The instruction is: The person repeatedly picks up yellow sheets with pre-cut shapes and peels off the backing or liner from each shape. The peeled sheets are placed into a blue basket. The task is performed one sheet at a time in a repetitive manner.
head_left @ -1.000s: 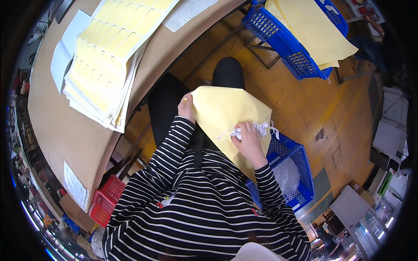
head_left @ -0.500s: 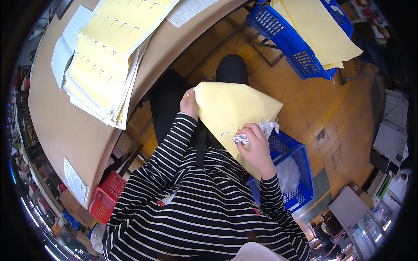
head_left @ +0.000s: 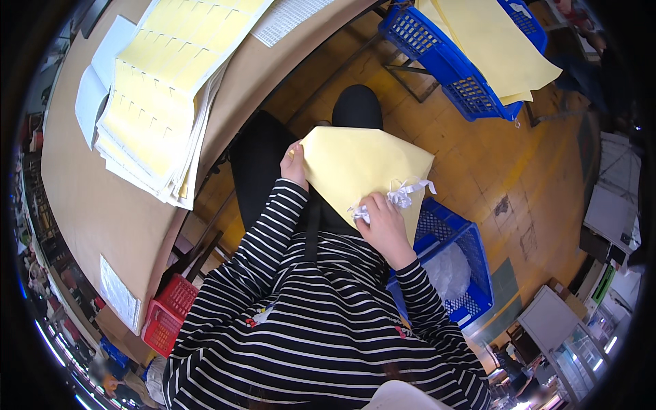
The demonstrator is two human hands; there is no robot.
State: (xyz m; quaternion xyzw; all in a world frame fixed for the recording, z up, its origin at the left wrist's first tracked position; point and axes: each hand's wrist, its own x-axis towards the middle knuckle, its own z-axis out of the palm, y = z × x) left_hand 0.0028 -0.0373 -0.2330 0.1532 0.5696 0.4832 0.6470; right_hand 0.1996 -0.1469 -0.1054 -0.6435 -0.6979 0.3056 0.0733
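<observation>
A large pale yellow sheet [head_left: 365,154] with cut-off corners lies over my lap. My left hand [head_left: 294,166] grips its left edge, fingers closed round it. Over the lower right part of the sheet, my right hand [head_left: 383,224] is closed on a crumpled bunch of white paper strips [head_left: 402,196]. Loose strip ends stick out past its fingers on both sides. Whether the bunch presses on the sheet I cannot tell.
A blue crate [head_left: 471,256] with clear plastic stands by my right side. Farther off, another blue crate [head_left: 471,96] holds yellow sheets [head_left: 502,51]. The brown table [head_left: 75,184] at left carries stacked printed yellow sheets [head_left: 154,102]. Below its edge sits a red basket [head_left: 167,318].
My right hand with the white strips has shifted slightly left and down over the sheet. My left hand keeps its hold. The whole view has shifted a little.
</observation>
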